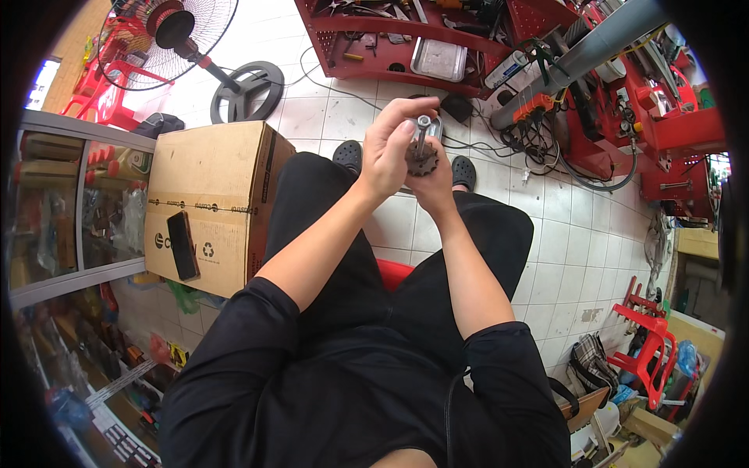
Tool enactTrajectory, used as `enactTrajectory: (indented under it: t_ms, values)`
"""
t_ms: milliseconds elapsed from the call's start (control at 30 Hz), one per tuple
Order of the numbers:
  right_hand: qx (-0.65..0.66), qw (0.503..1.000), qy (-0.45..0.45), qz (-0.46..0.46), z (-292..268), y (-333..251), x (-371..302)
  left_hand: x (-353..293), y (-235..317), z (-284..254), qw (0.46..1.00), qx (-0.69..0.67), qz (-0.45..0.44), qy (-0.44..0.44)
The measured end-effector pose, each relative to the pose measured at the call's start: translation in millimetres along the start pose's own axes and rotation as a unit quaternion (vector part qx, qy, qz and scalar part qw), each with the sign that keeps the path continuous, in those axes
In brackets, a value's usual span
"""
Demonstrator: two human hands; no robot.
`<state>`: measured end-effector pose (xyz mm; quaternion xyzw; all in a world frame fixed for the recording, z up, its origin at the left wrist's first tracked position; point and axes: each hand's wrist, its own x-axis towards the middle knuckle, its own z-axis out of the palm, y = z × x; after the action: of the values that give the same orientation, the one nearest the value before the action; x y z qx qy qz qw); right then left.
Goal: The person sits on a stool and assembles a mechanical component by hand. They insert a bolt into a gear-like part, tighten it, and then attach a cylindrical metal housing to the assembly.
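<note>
White-tiled floor (566, 257) — right fingers (442, 162) clamped on toothed part (422, 163); grip of left fingers (398, 111) unclear.

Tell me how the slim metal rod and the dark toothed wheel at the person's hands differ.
The rod is silvery grey, while the toothed wheel is dark brown. The rod is slim and straight; the toothed wheel is round, with teeth along its edge. The toothed wheel is broader than the rod. Both look metallic and are at the left hand and right hand.
</note>
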<state>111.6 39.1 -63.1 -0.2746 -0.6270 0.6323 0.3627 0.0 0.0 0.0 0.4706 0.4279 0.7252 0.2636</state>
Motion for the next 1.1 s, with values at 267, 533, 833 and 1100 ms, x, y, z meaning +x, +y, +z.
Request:
enactTrajectory:
  t_ms: [267,533,833,1100]
  values:
    - [-0.001,1.000,0.007,-0.009,-3.7,2.0,1.1,3.2,0.7,-0.6,0.997,0.062,0.015,-0.032]
    - [-0.005,1.000,0.016,-0.002,2.6,-6.6,0.6,1.2,-5.7,-2.9,0.995,0.092,0.022,0.011]
    - [-0.027,1.000,0.011,-0.002,1.7,-7.1,1.0,1.0,-0.9,-3.0,0.994,0.113,0.005,-0.002]
    - [-0.039,0.999,0.017,0.000,4.4,-8.4,-0.4,-0.4,-1.0,-0.4,0.997,0.082,0.007,0.005]
